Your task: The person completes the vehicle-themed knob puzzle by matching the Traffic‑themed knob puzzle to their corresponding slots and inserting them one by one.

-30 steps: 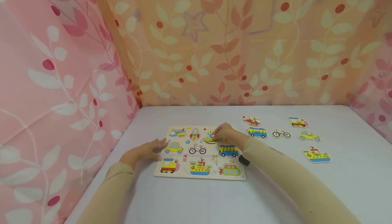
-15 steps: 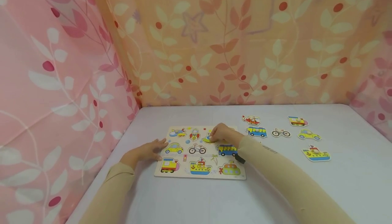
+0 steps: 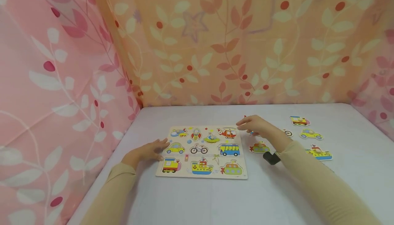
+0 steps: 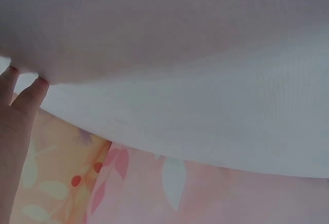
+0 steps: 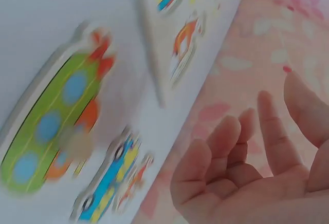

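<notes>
Right grip [image 3: 258, 126] hangs loosely bent and holds nothing, just off the far right corner of the puzzle board [image 3: 186, 170]; the right-wrist view shows its thumb apart from the fingers. Left grip [image 3: 150, 150], relaxed with fingers spread, rests at the board's left edge. On the worktop [image 3: 197, 201], the board lies flat, the rocket [image 3: 196, 135] and flying saucer [image 3: 211, 139] set in its far row, knobs up. Right of the board lie loose pieces: nearest to it the submarine [image 3: 258, 148], with the bus [image 5: 105, 183] beyond, partly hidden in the head view by the right grip. Farther right are the train [image 3: 299, 121], bicycle [image 3: 288, 133], yellow car [image 3: 311, 134] and ship [image 3: 321, 155], the ship partly covered by the sleeve [image 3: 320, 177]. Leafy orange cloth [image 3: 197, 47] hangs behind, pink cloth [image 3: 46, 98] at left.
</notes>
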